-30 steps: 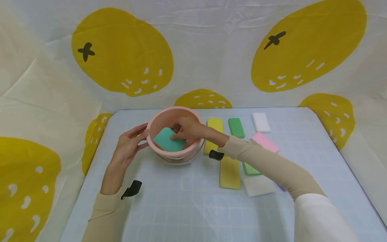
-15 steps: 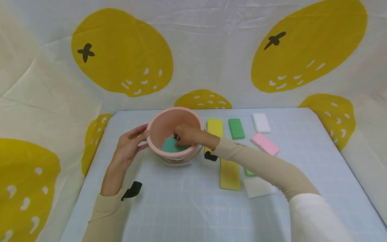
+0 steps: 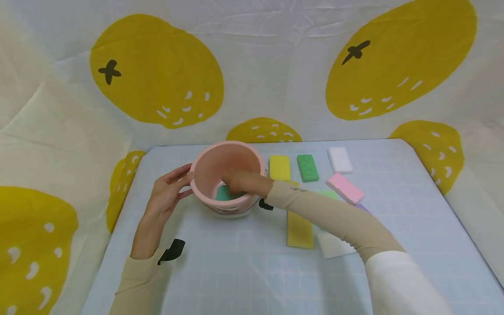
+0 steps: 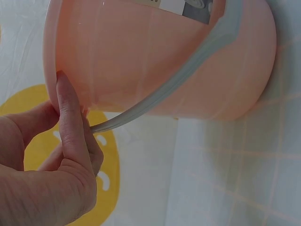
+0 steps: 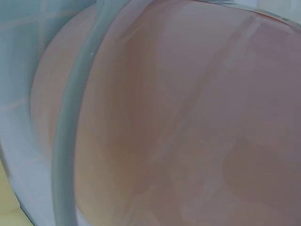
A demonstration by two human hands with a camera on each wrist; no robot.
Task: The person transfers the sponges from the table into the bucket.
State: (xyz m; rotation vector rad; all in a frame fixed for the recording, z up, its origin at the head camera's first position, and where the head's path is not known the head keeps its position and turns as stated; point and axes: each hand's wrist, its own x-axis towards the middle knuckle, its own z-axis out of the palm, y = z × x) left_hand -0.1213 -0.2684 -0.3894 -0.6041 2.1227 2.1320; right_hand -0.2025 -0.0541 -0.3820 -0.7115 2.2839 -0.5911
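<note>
Head camera: our left grip (image 3: 167,192) pinches the rim of the pink bucket (image 3: 209,170), thumb and fingers on either side. Our right grip (image 3: 243,180) reaches inside; its fingertips are hidden, so we cannot tell whether they grasp the teal sponge (image 3: 224,194), which lies in the bucket just below that grip. Right of it, on the counter (image 3: 236,271), we see a yellow sponge (image 3: 279,167), a dark green sponge (image 3: 308,168) and, farther off, a pink sponge (image 3: 345,187).
</note>
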